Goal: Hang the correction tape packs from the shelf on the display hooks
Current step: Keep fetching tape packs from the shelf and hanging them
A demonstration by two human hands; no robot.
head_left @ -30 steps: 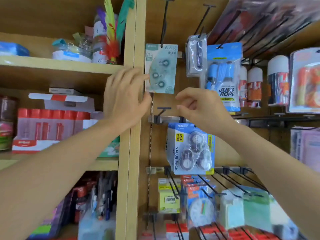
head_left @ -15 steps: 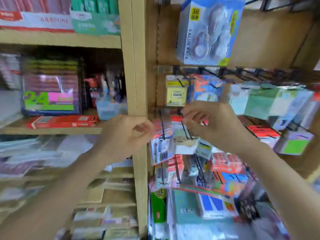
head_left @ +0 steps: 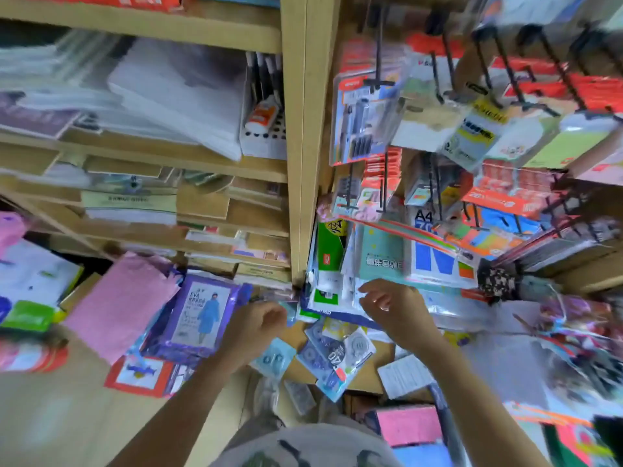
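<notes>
Lying loose on the shelf [head_left: 369, 377], the packs [head_left: 332, 353] look light, stiff and slick; pinch one by its top edge. Just above, your right hand [head_left: 394, 311] hangs relaxed, empty; whether your curled left hand [head_left: 259, 328] grips anything is unclear.
</notes>
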